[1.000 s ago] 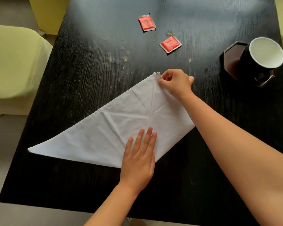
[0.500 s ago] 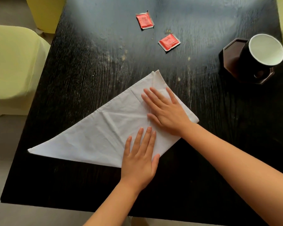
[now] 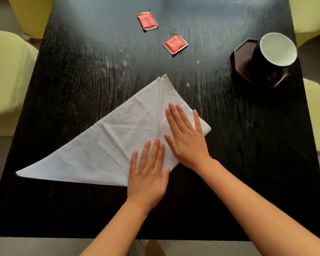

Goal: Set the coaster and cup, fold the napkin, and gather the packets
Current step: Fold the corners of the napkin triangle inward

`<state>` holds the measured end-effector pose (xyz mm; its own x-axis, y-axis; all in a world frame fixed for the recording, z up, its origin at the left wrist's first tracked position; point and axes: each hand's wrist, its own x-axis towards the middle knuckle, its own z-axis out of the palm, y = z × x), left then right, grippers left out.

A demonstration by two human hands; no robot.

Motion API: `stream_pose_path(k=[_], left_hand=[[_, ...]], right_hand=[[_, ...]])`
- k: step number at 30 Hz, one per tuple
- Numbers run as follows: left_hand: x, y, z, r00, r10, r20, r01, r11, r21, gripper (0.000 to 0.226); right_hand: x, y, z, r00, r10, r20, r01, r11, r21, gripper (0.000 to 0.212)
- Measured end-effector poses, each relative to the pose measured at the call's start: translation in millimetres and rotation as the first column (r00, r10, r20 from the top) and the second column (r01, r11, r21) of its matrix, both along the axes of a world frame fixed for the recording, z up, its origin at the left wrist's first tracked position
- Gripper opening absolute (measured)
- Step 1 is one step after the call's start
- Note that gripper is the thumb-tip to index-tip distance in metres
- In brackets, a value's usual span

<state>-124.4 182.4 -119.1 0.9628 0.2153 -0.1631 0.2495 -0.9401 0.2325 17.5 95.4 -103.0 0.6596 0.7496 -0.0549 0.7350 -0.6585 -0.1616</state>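
Observation:
A white napkin point(image 3: 107, 143) lies on the black table point(image 3: 81, 71), its right corner folded up so its tip points away from me. My left hand point(image 3: 148, 174) rests flat on the napkin's near edge, fingers together. My right hand point(image 3: 187, 137) lies flat with fingers spread on the folded right flap. Two red packets sit apart at the far side: one point(image 3: 147, 21) further off, one point(image 3: 175, 44) nearer. A black cup point(image 3: 271, 60) with a white inside stands on a dark octagonal coaster point(image 3: 243, 56) at the right.
Pale yellow-green chairs stand around the table: one at the left point(image 3: 6, 76), one at the far left point(image 3: 30, 13), others at the right point(image 3: 318, 111) and far right point(image 3: 310, 15). The table's near edge point(image 3: 63, 237) runs along the bottom.
My right hand let go of the napkin's top corner, then slid flat down the folded flap toward me. The left hand stayed in place.

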Motion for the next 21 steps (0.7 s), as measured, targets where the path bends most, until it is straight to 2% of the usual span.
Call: stream_pose_path(k=[2,4,10,14,21], left_hand=[[0.7,-1.3,-0.2,1.0,0.005,0.004,-0.005,1.0,0.002,0.064],[0.4,-1.6,-0.8,1.0,0.009,0.01,-0.009,1.0,-0.005,0.064],[1.1,-1.5,0.1,1.0,-0.002,0.007,0.002,1.0,0.015,0.063],[-13.1,1.7,6.2,0.999,-0.038,-0.012,0.039,0.999,0.026,0.057],[-77.6,12.9,6.2,0.952,-0.304,-0.041,0.306,0.949,0.075,0.054]], right_hand=[[-10.4,-10.7,-8.1,0.998,-0.008,-0.062,0.002,0.996,-0.086,0.061],[-5.6,-11.1,-12.9,0.997,-0.012,-0.08,0.004,0.995,-0.096,0.061],[41.1,-21.9,-18.0,0.998,0.063,0.011,-0.06,0.988,-0.141,0.067],[39.6,-21.2,-16.5,0.998,0.062,0.003,-0.061,0.988,-0.144,0.067],[38.5,-19.2,-12.5,0.999,0.051,0.0,-0.051,0.984,-0.169,0.065]])
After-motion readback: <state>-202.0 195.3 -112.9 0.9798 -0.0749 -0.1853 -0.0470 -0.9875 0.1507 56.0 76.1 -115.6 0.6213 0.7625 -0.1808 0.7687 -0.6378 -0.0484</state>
